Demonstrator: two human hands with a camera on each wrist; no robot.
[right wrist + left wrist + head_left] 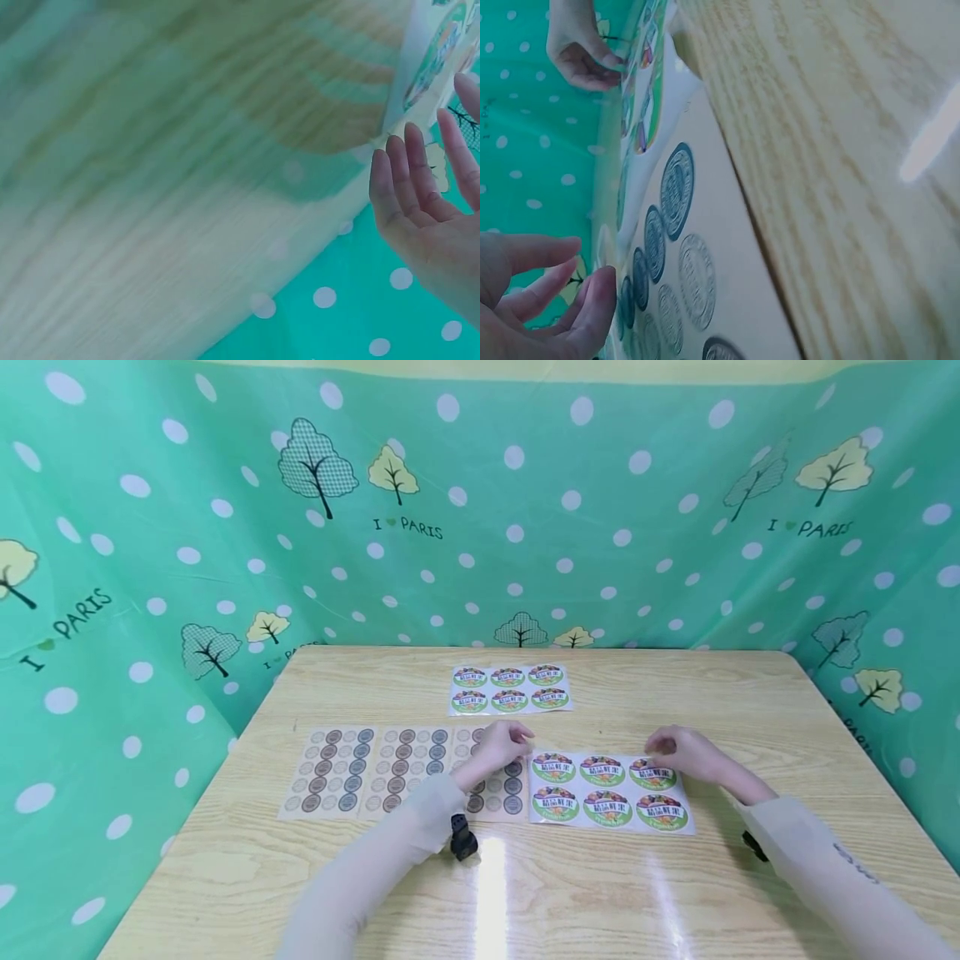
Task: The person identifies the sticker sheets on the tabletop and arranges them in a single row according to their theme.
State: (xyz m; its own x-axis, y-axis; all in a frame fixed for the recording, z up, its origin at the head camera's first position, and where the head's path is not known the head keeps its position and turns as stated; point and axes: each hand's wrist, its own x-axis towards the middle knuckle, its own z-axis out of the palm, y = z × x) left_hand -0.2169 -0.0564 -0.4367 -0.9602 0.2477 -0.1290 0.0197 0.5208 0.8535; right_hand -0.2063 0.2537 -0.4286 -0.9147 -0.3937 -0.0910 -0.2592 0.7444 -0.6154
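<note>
A white sheet of large round fruit stickers (pixel 579 783) lies on the table between my hands. Over its upper left corner is my left hand (pixel 501 748), fingers loosely bent; the left wrist view shows the thumb and fingers (pixel 598 304) apart, with nothing between them. At the upper right corner my right hand (pixel 688 755) hovers or touches; which, I cannot tell. Its fingers (pixel 401 176) look relaxed and spread in the right wrist view. Beneath my left forearm lies a sheet of small brown and grey round stickers (pixel 491 812), partly hidden.
Two similar sheets of small round stickers, a left one (pixel 308 815) and a middle one (pixel 372 812), lie side by side to the left. Farther back is another fruit sticker sheet (pixel 487 687). A green dotted curtain (pixel 480 477) hangs behind the wooden table (pixel 247 877).
</note>
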